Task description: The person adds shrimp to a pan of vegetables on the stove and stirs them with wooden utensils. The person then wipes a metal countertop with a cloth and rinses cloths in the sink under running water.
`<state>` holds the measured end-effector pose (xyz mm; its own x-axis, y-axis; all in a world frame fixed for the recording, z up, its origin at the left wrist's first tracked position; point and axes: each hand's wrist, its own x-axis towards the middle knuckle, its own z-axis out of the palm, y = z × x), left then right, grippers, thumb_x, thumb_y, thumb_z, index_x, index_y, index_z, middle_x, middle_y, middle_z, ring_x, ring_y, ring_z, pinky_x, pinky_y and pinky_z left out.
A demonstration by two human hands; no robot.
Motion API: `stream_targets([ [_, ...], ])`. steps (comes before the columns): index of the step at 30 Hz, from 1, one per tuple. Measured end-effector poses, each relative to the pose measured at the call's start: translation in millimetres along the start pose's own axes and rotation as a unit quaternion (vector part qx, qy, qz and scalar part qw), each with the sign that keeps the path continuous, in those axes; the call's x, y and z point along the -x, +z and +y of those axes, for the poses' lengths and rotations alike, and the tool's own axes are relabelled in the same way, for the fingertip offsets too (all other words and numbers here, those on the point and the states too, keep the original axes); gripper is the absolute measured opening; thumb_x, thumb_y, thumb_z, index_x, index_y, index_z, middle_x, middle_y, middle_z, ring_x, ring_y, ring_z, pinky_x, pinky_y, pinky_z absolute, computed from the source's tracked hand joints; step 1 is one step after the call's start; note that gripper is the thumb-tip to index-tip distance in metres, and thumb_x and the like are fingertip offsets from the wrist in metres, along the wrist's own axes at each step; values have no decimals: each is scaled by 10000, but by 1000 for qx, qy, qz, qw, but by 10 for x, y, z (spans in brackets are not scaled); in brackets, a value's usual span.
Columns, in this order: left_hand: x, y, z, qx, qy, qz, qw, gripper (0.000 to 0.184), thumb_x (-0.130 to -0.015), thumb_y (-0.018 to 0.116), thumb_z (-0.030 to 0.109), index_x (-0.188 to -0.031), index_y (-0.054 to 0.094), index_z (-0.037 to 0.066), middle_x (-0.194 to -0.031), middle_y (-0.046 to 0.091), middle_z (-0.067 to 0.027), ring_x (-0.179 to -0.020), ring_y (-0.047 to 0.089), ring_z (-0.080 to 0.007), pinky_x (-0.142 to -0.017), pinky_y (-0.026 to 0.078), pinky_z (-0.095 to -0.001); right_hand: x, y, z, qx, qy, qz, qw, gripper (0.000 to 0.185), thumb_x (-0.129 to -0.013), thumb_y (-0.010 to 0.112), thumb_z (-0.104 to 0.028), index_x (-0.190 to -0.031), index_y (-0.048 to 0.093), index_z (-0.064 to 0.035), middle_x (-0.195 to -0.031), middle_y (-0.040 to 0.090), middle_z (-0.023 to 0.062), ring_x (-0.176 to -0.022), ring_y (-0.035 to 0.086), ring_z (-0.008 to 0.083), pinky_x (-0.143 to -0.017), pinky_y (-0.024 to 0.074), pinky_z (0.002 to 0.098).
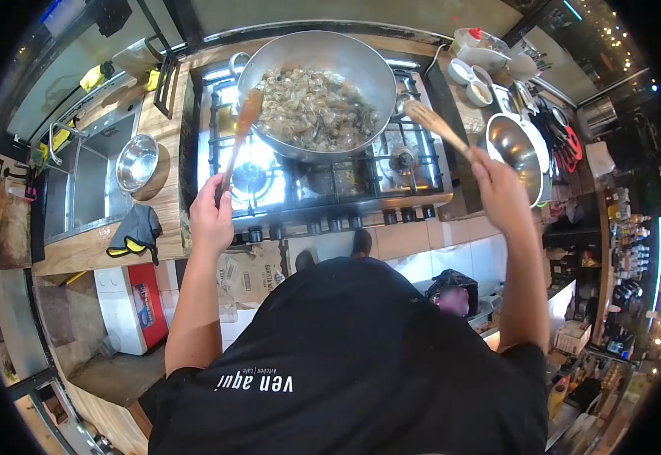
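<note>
Spoon (249, 112) in left hand (211, 218) and slotted spoon (430, 122) in right hand (498, 184), gripping both with fingers curled tight near the food (311, 110) in the big pot (364, 64) on the stove (368, 204), likely needing slow, gentle turning against spills.

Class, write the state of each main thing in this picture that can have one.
Pot: uncovered, part-filled with food, on the stove.
Stove: whether lit, cannot tell.
Wooden utensil: gripped in the left hand, head at the pot's rim.
Slotted spatula: gripped in the right hand, head beside the pot.
Metal bowl: upright, uncovered, by the sink.
Gray cloth: crumpled at the counter's edge.
</note>
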<state>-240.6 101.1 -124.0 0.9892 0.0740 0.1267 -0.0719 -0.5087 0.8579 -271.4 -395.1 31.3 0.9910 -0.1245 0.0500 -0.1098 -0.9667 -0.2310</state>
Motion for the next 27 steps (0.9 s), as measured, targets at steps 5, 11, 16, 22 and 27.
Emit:
stream_targets([
  [5,3,72,-300,-37,70,11,997,345,-1018,596,95,-1345,636,-9,-968,726,-101,-746,676,-172,-714,554,-342,-628,-392,-274,-23,-29,-79,996,395,-1116,493,-357,-1330,709,-105,-860,720,169,-843,703,359,-803,541,450],
  [11,177,1,-206,-63,18,-9,998,323,-993,611,66,-1300,652,-26,-1111,735,-235,-989,725,-373,-900,565,-439,-857,-283,-223,-93,34,-123,987,406,-1135,475,-382,-1229,725,-76,-718,607,54,-662,608,180,-630,513,384],
  [16,387,-45,-159,18,-47,-23,998,309,-1008,604,71,-1300,653,-16,-1055,738,-175,-837,721,-251,-767,573,-385,-661,209,115,-333,74,-120,932,325,-1130,484,-259,-1321,630,-40,-939,670,71,-834,698,192,-772,567,352],
  [22,543,108,-274,101,-67,-24,992,292,-1034,595,105,-1309,644,20,-1004,734,-49,-700,646,-100,-606,524,-281,-461,1143,283,-714,77,-9,696,351,-944,432,-2,-1275,542,-46,-1145,630,111,-1086,667,262,-1023,546,454],
  [27,469,170,-134,100,-61,-31,993,301,-1037,587,106,-1321,640,21,-1024,740,-56,-703,643,-97,-609,525,-278,-477,1406,124,-876,111,-83,462,313,-957,528,-99,-1267,566,-120,-1113,600,74,-1052,612,285,-1026,529,551],
])
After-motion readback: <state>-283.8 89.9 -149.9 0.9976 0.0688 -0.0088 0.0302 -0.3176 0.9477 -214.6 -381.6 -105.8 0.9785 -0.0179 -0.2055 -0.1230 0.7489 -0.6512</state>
